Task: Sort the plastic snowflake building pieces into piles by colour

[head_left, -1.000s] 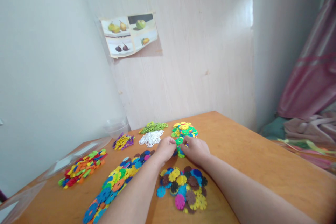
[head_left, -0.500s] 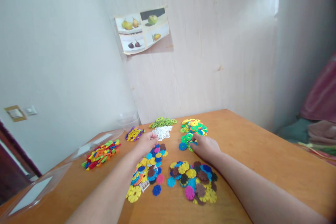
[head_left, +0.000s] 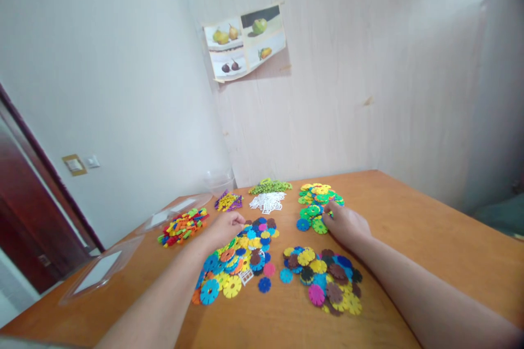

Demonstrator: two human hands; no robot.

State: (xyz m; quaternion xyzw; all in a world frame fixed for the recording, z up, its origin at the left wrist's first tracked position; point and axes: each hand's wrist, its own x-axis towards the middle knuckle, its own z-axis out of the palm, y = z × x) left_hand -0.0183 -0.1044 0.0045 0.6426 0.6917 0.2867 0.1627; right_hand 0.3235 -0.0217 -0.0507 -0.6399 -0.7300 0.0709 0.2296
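My left hand [head_left: 228, 228] hovers at the far left edge of a mixed pile of notched plastic discs [head_left: 232, 286] in blue, yellow, orange and brown. Its fingers are curled together, and anything in them is too small to make out. Over at the right, my right hand [head_left: 347, 224] has its bent fingertips at a pile of green and yellow notched discs [head_left: 313, 211]. Those fingertips are closed, partly covering the green discs, and what they grip is hidden. A small white lattice piece [head_left: 246, 277] lies on the left mixed pile.
Another mixed disc pile [head_left: 315, 294] lies between my forearms. Farther back are white lattice pieces [head_left: 268, 202], light green pieces [head_left: 271, 186] and purple-yellow pieces [head_left: 228, 201]. Red-orange pieces [head_left: 184, 226], clear plastic lids [head_left: 98, 271] and a clear tub [head_left: 220, 180] stand left.
The view has turned left, shifting everything rightward in the picture. My left hand has drawn left and nearer, away from the white pieces. My right hand has slid slightly right at the green discs.
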